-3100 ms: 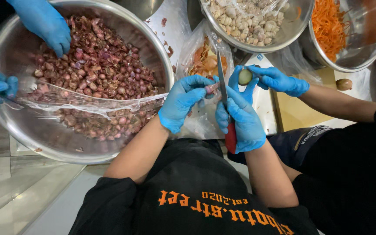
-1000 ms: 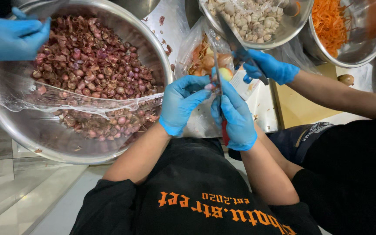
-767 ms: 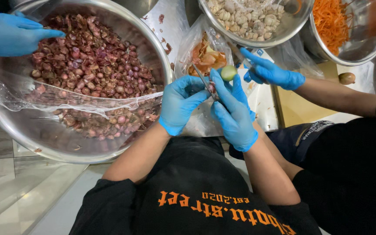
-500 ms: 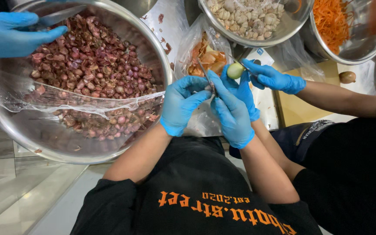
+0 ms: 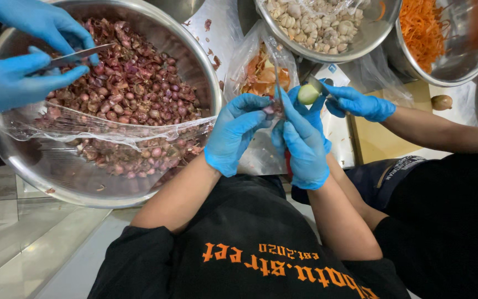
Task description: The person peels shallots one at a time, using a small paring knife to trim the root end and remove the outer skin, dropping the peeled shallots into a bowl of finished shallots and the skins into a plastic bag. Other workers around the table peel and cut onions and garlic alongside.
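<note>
Head view, mid-frame: left hand (image 5: 236, 138) fingers pinched a small shallot (image 5: 270, 109); right hand (image 5: 304, 148) clasped a red-handled knife (image 5: 287, 164).

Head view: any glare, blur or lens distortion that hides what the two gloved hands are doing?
Head view: wide-angle lens bends the big steel bowl and floor tiles at the edges; mild glare on the bowl rim and plastic wrap; lighting even, shadows soft. Left hand and right hand are sharp enough, but the small shallot between them is tiny and partly covered.
</note>
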